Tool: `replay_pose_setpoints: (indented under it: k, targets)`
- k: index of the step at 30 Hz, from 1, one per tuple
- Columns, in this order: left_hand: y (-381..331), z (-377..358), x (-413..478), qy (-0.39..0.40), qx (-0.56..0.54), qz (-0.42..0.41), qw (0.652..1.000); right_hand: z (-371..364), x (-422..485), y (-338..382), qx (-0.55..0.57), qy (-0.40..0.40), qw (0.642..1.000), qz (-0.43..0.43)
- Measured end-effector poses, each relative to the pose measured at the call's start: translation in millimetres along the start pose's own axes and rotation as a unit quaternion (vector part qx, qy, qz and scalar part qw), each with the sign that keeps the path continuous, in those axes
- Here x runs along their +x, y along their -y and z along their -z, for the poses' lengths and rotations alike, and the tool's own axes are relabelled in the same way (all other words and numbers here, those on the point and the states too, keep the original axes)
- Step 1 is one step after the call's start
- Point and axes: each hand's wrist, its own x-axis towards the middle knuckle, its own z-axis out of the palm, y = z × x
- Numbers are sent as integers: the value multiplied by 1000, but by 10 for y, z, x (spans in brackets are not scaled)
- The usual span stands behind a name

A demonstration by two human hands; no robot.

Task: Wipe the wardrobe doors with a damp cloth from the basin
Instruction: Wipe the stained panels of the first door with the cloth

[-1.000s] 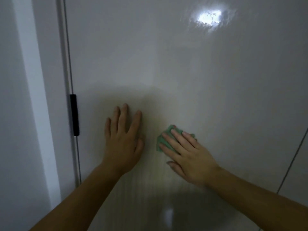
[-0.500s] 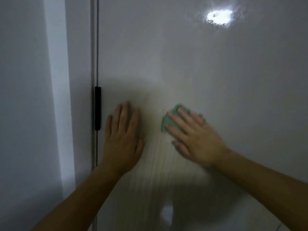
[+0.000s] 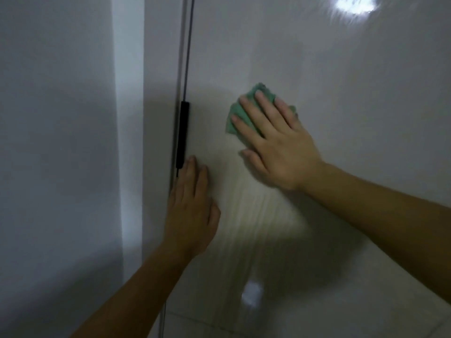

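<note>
Entry: wiping, door panel nearest the handle.

Right hand [image 3: 275, 147]: fingers [image 3: 253, 113] straight and spread, pressing the small crumpled green cloth [image 3: 234, 109] flat against the glossy white wardrobe door [image 3: 341, 93]. Nothing is curled or pinched. The palm does the work, so that the pressure spreads over the whole pad and the cloth slides with the hand. Green shows only past the fingertips, at 10 to 12 o'clock of the hand; the rest lies under it.

Left hand [image 3: 192, 211]: also flat and open, fingers together, holding nothing. It rests on the same panel at 7 o'clock of the cloth, fingertips just below the slim black bar handle [image 3: 183, 135]. My reading is that it braces the door against the push of the wipe, so that the panel does not swing or rattle.

Position: the cloth sits at about 12 o'clock of the view's middle, with the handle at 9 o'clock of it, near but apart. The dark vertical seam [image 3: 186, 45] runs up from the handle along the door's edge.

At 6 o'clock of the cloth the surface looks streaked; damp film or blur, I cannot tell which. A bright lamp glare [image 3: 353, 4] sits at 1 o'clock of the view.

The basin is not in view.

Judgement: mid-wipe on this door, with the strip beside the handle and the upper panel left to do. Risk: the cloth bunching under the palm near the handle.
</note>
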Motion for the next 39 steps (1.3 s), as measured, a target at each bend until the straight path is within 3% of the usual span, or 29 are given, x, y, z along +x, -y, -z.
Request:
replay_pose_setpoints:
  k: [2, 6, 13, 19, 21, 24, 30, 36, 39]
  targets:
    - [22, -16, -73, 3, -18, 3, 1000, -78, -110, 188, 9, 16, 999, 27]
    - [128, 0, -177, 10, -46, -5, 999, -190, -469, 397, 4, 75, 982, 171]
    - [194, -30, -286, 22, -54, 22, 998, -48, 566, 342, 11, -10, 1000, 4]
    - [369, -136, -479, 41, -58, 7, 997, -311, -166, 639, -10, 80, 970, 229]
    - [392, -159, -503, 43, -58, -1, 997, -280, -38, 561, -15, 58, 976, 208]
    - [387, -227, -518, 39, -60, 2, 997, -224, 84, 619, -2, 32, 993, 110]
    - [416, -310, -660, 39, -53, 11, 998, -348, -661, 715, -4, 116, 963, 243]
    - [427, -385, -749, 17, -54, 15, 998, -352, -124, 898, 17, 64, 986, 155]
    - [386, -396, -773, 5, -62, 17, 998, -448, -523, 936, 17, 97, 973, 207]
